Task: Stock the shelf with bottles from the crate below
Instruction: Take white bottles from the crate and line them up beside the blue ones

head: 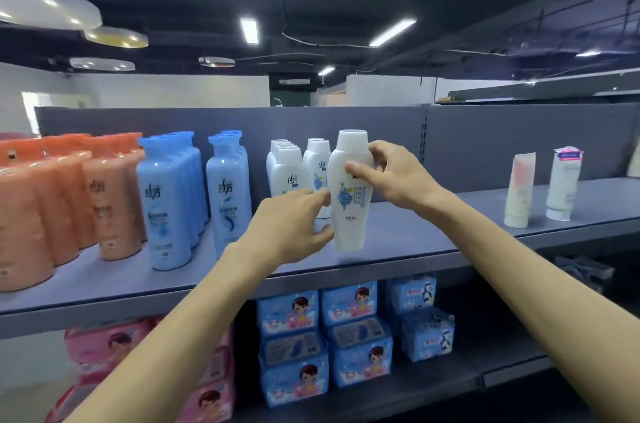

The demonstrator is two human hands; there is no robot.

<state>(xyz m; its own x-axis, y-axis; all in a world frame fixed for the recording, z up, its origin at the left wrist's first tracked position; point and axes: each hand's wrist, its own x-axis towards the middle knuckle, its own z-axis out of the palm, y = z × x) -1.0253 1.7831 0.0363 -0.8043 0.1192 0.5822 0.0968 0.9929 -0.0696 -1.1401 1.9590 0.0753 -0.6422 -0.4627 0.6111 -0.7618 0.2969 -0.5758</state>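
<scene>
Both hands: your right hand (388,176) and left hand (294,225) grip the white bottle (349,201).
Placement: set it upright on the shelf (433,235), label forward, at 3 o'clock of the white row (294,169).

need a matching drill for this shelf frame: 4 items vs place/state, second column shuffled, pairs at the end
1 white bottle
2 orange bottles
3 two tubes
4 blue packs

A far left on the top shelf
B shelf below
C gripped by the left hand and the right hand
D standing at the right

Pairs: 1-C, 2-A, 3-D, 4-B
</scene>
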